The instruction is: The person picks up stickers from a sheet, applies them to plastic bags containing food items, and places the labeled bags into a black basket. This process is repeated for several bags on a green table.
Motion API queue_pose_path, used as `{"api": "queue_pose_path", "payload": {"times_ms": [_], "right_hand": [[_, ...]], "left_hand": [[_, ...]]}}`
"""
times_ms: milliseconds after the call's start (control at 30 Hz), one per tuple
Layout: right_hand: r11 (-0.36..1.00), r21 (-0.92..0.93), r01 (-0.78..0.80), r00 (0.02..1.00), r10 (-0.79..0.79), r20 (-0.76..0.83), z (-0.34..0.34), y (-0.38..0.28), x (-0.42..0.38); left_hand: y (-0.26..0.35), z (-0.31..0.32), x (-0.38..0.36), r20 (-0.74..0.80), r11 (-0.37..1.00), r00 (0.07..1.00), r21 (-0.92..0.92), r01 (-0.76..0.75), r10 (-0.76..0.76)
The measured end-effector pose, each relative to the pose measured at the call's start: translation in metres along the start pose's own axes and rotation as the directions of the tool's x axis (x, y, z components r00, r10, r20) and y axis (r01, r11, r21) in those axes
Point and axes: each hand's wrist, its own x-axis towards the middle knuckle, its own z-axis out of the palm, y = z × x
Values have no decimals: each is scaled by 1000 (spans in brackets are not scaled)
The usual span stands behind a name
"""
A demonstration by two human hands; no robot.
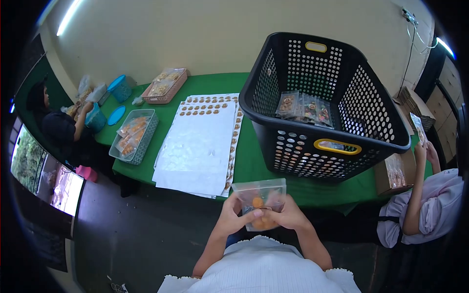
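A clear plastic snack pouch [269,191] with round orange pieces inside is held upright in front of my chest. My left hand [233,216] grips its left side, the thumb pressed on the front. From the other side my right hand [291,215] grips it too, its thumb meeting the left one over what looks like a round label, partly covered. Just beyond my hands, sheets of round stickers [198,146] lie stacked on the green table; most of the top sheet is bare, with rows of stickers left along its far end.
A large black perforated basket [337,134] with packed pouches [305,108] stands right of the sheets. To the left are a grey basket [141,141] of orange snack packs and a pink basket [168,88]. One person [58,117] works at far left, another [425,210] at right beside a cardboard box [406,168].
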Motion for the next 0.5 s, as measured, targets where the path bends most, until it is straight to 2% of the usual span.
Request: {"api": "queue_pose_path", "payload": {"times_ms": [33,133,167,300,367,400,467,500], "right_hand": [[988,-122,-91,992,101,77,-1,-2,1],[987,-97,-126,973,142,180,9,0,8],[993,-106,-43,986,59,157,15,4,11],[1000,-22,-1,977,5,212,31,5,20],[996,21,89,988,-90,123,36,17,28],[996,20,91,988,-92,120,36,14,30],[977,-178,-118,968,153,198,37,-1,34],[977,-178,-117,969,152,196,41,-1,39]], "left_hand": [[1,-2,-1,-6,1000,1000,6,3,-3],[5,-12,-2,-286,995,956,-84,45,-67],[15,-8,2,-341,997,938,-65,44,-64],[19,-24,5,-316,998,947,-10,61,-61],[21,-27,11,-254,997,965,53,-56,68],[22,-30,13,-250,997,966,52,-58,69],[25,-38,16,-252,998,968,69,0,17],[26,-44,16,-249,998,968,69,0,17]]}}
